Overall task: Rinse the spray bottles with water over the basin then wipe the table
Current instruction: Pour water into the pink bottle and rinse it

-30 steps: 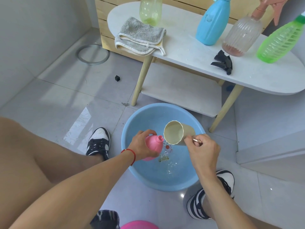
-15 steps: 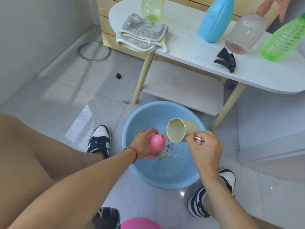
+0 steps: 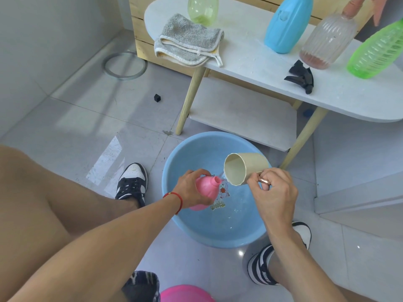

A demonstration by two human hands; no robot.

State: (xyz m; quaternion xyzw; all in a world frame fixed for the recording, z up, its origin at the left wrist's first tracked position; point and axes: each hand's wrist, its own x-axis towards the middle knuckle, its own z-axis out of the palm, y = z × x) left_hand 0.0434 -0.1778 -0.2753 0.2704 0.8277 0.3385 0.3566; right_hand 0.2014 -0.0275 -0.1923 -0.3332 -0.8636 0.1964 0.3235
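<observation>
Head view: left hand (image 3: 192, 188) grasps pink bottle (image 3: 206, 188) over basin (image 3: 185, 153); right hand (image 3: 272, 192) grips tilted cup (image 3: 246, 168) beside bottle neck.

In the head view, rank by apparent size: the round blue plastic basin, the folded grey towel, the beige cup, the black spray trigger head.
1. Round blue plastic basin
2. Folded grey towel
3. Beige cup, though it sits nearer the camera
4. Black spray trigger head

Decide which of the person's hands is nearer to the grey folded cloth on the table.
Left. The left hand holds the pink bottle below the cloth; the right hand, tipping the cup, sits further right.
</observation>
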